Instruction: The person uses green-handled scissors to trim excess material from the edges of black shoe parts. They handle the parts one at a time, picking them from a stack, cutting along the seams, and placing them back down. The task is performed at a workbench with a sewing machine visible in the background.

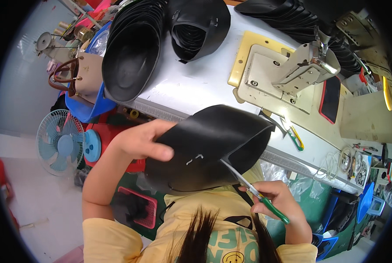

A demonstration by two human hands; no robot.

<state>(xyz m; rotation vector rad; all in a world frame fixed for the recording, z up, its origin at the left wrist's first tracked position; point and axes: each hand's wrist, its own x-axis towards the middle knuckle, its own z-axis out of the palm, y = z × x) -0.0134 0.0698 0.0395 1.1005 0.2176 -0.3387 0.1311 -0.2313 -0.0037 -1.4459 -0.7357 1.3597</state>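
Note:
In front of my body I hold a glossy black curved shell-like piece (204, 136) with a pointed opening on its right side. My left hand (141, 140) grips its left edge, thumb on the upper face and the other fingers hidden beneath. My right hand (277, 197) is closed on a pair of scissors (244, 180) with green handles. Their blades point up and left, and the tips meet the edge of the piece's opening. Whether they are cutting I cannot tell. A small pale zigzag mark shows on the piece near the blades.
Nested black shells (132, 65) and another stack (200, 30) stand on the white table (183, 79). A sewing machine (288, 70) occupies the right side, near a red-edged phone (330, 100) and yellow-green snips (296, 138). A fan (62, 142) and handbag (86, 74) are left.

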